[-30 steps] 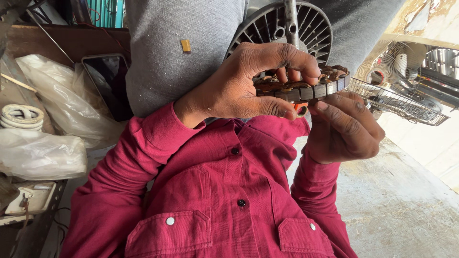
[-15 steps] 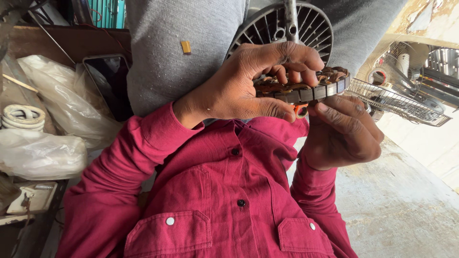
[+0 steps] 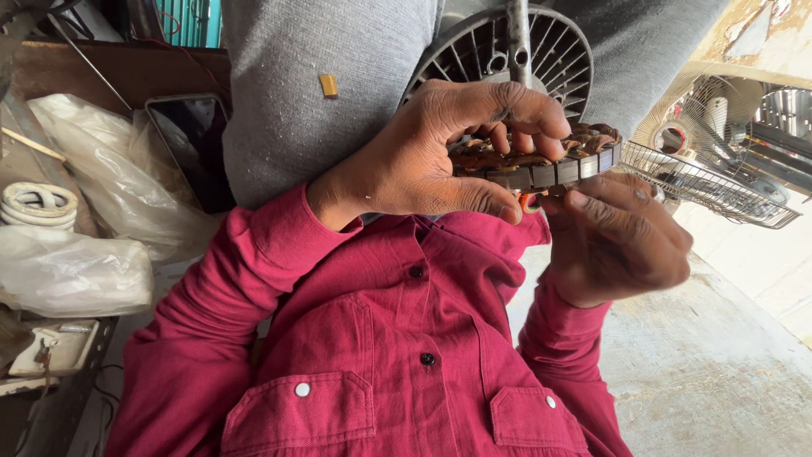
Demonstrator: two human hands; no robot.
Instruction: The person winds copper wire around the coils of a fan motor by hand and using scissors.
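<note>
Now left hand (image 3: 423,165), right hand (image 3: 622,241) grip stator (image 3: 550,165), lying flat, long axis sideways.

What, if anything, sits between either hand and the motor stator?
Nothing visible does. The left hand already grips the stator, with its fingers curled over the copper windings and its thumb along the rim. The right hand touches the rim from below. A small orange piece shows at that contact; I cannot tell what it is.

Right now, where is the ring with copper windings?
In the head view, upper centre-right: the wound ring is gripped between the left hand above and right hand below, before the fan housing.
</note>
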